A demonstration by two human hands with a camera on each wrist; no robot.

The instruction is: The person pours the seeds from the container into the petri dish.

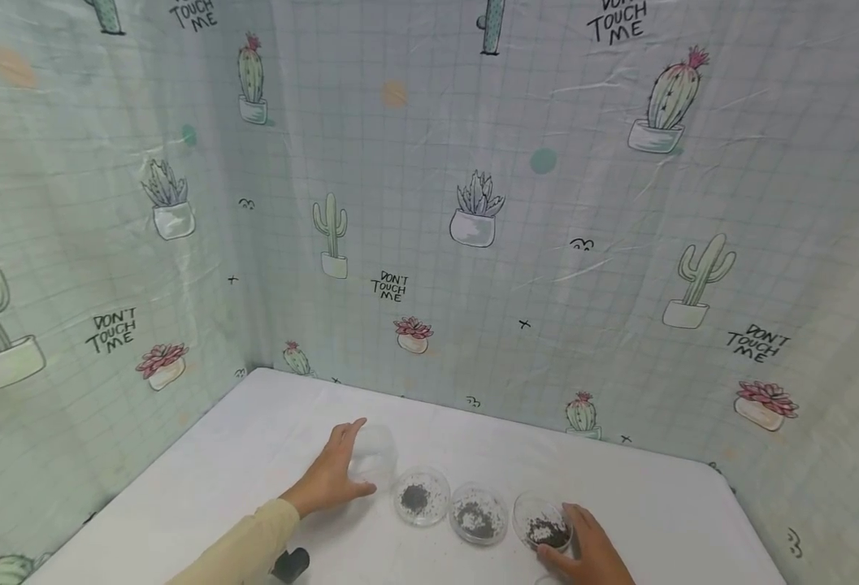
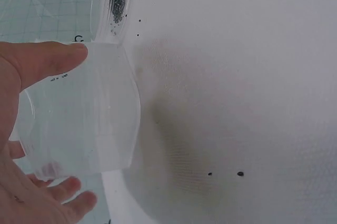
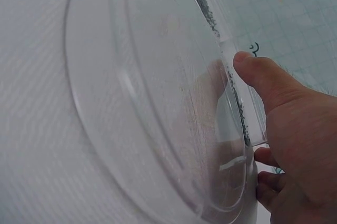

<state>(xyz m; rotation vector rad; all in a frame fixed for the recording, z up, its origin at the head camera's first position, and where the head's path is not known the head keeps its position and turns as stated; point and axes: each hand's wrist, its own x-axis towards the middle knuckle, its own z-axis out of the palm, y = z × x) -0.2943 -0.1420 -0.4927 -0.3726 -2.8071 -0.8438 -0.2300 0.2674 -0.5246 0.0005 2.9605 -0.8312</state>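
My left hand point(image 1: 332, 478) curves its thumb and fingers round a clear plastic container point(image 2: 87, 113) with see-through walls. In the head view this container stands left of a row of three clear petri dishes. The left dish point(image 1: 421, 496) bears a dark heap of granules, and the middle dish point(image 1: 478, 514) has dark and white granules mixed. At the row's right end, my right hand point(image 1: 586, 548) grips the third dish point(image 1: 524, 512) by its side, between thumb and fingers. Dark and white granules lie in that dish too.
Close to the right wrist camera lies a clear round lid or dish point(image 3: 121, 103). A black object point(image 1: 292, 565) sits by the left sleeve point(image 1: 253, 540). Stray dark grains point(image 2: 240, 173) dot the white table point(image 1: 283, 431). Cactus-print curtains point(image 1: 429, 162) enclose its far sides.
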